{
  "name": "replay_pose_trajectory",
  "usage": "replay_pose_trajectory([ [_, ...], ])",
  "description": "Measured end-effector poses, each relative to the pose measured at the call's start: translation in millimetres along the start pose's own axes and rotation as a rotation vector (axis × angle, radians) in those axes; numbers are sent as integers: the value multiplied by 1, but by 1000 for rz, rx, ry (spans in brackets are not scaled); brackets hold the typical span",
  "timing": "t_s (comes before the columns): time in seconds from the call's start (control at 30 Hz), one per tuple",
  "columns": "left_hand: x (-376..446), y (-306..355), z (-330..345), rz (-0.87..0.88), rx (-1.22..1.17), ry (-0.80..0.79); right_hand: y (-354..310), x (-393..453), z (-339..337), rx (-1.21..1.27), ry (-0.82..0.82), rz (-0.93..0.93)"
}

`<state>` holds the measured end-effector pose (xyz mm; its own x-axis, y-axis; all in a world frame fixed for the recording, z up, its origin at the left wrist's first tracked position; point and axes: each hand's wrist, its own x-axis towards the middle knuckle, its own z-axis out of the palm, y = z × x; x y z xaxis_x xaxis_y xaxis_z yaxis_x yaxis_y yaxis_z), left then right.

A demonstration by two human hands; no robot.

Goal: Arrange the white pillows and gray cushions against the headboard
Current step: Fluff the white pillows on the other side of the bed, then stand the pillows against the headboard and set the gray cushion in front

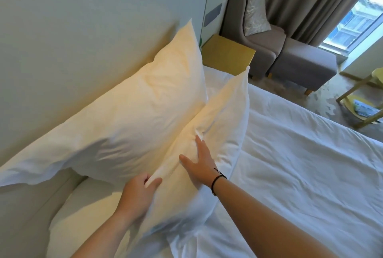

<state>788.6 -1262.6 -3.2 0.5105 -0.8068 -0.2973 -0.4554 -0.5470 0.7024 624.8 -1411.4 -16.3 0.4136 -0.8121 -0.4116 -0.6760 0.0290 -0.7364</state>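
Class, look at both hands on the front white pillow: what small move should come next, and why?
Probably tip the front white fabric pillow back against the larger white pillow. The left hand grips its near edge, the right hand presses flat on its face, and it stands angled away.

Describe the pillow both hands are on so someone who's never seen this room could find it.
Start at the pale headboard. A large white pillow leans against it; the front pillow stands before that one. Unlike its neighbour, it has the left hand gripping its near edge and the right hand flat on its face.
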Motion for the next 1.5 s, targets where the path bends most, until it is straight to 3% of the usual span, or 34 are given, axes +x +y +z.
replay_pose_trajectory([
  [0.2, 6, -28, -24, -99, 101, 110, 27, -31, 29, -409, -12, -149],
  [0.3, -1, -24, -15, -117, 232, 74, 34, -44, 34, -365, -10, -118],
  [0.4, -10, -6, -6, -47, 216, 130, 44, -56, 26, -277, -31, -101],
  [0.57, -23, 41, 28, 207, 345, 148, 89, -93, 8, -42, -80, -8],
  [0.73, -50, 103, 107, 544, 423, -142, 179, -157, 0, 180, 70, 330],
  [0.83, -66, 146, 166, 538, 349, -495, 241, -205, -18, 296, 191, 464],
  [0.93, -81, 176, 226, 560, 373, -677, 310, -249, -48, 337, 338, 629],
  [1.2, -135, 191, 332, 553, 481, -854, 494, -359, -142, 55, 702, 1163],
  [1.37, -145, 169, 360, 471, 542, -868, 561, -368, -165, -134, 553, 1248],
  [1.5, -138, 155, 374, 403, 568, -828, 583, -352, -163, -183, 533, 1269],
])
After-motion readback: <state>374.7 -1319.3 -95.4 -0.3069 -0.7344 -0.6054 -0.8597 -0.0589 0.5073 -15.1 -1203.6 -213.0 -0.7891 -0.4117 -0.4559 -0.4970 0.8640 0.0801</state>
